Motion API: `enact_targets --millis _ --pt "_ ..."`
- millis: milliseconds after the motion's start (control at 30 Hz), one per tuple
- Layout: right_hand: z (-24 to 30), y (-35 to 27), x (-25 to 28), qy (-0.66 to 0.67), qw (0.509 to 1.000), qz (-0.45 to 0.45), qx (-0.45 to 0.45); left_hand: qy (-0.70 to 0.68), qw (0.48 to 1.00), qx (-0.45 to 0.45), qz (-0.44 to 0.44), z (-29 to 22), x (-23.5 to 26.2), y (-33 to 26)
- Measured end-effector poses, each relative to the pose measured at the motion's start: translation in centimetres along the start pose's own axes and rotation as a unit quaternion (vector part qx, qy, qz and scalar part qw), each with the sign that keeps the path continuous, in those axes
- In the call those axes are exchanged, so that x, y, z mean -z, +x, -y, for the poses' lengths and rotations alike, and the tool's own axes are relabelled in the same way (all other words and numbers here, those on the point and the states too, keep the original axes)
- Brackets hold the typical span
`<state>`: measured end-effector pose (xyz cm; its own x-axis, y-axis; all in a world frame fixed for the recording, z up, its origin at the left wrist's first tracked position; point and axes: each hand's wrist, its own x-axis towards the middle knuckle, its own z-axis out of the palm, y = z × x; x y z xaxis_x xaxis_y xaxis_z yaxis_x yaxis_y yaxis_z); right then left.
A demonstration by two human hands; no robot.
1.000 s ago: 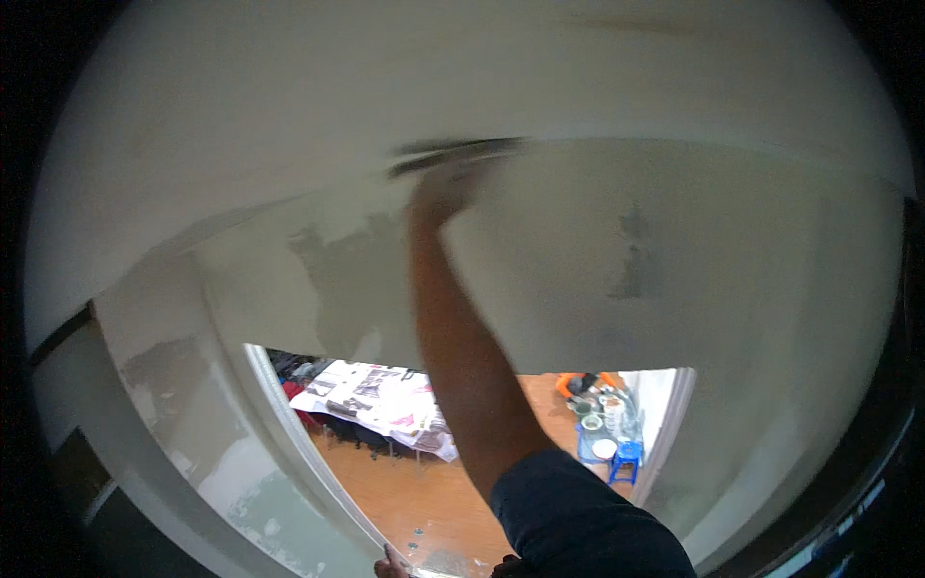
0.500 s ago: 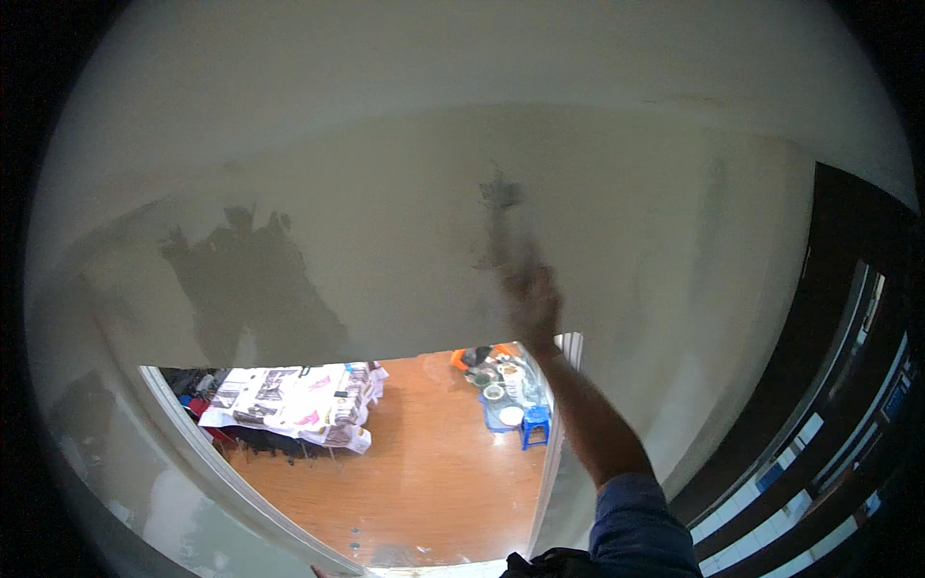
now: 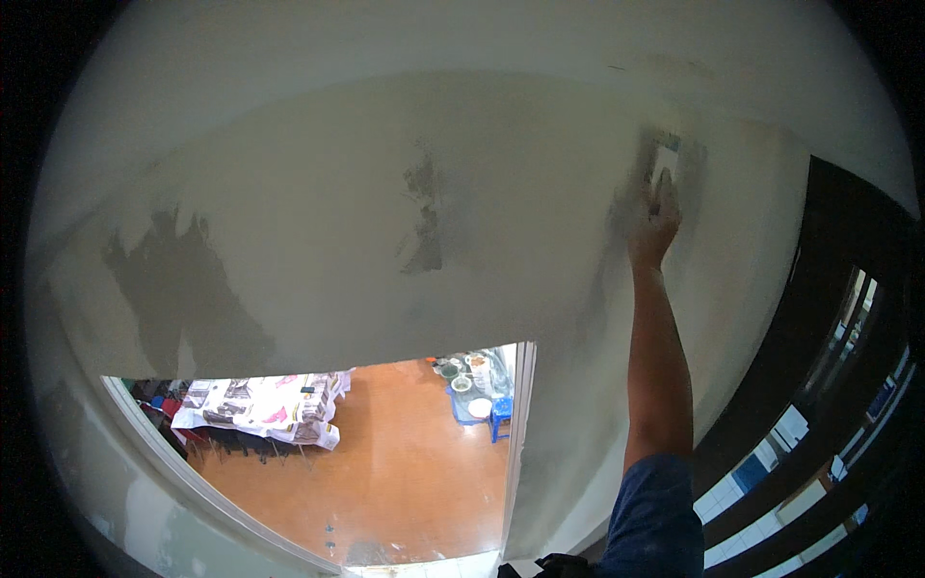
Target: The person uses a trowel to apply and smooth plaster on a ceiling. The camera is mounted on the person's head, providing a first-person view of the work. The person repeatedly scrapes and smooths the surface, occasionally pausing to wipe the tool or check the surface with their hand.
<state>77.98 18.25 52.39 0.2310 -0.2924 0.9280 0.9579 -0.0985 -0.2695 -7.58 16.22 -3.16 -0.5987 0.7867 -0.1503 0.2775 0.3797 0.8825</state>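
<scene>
High on the right part of the plastered wall (image 3: 540,173), my right arm is stretched up. My right hand (image 3: 654,226) grips a putty knife (image 3: 666,160) with a pale, flat blade lying against the wall; its handle is mostly covered by the fingers. Grey smears surround the blade. Left of it, a rough dark patch of filler (image 3: 424,217) marks the middle of the wall. A larger dark, jagged patch (image 3: 183,289) spreads further left, above the opening. My left hand is out of view.
Below is an opening with a pale frame (image 3: 521,424). Through it show an orange-brown floor (image 3: 414,462), a cloth-covered table (image 3: 251,409), a blue stool (image 3: 500,418) and bowls on a blue mat. Dark slats (image 3: 771,405) stand at the right.
My right hand has moved right and slightly up along the wall with the putty knife. The view has shifted right. A fingertip at the bottom edge is gone from view.
</scene>
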Motion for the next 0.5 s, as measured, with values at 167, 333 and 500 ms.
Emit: enact_targets --millis 167,333,500 --pt "-0.5 3.6 -4.3 -0.109 0.993 -0.053 0.004 0.102 0.993 -0.051 -0.012 1.8 0.1 1.0" --pt "1.6 3.8 -5.8 -0.198 0.976 -0.03 -0.081 0.164 0.984 -0.066 -0.014 3.7 0.0 1.3" --pt "-0.1 5.2 -6.6 -0.189 0.98 -0.042 -0.036 0.187 0.979 -0.075 -0.013 5.2 -0.2 1.7"
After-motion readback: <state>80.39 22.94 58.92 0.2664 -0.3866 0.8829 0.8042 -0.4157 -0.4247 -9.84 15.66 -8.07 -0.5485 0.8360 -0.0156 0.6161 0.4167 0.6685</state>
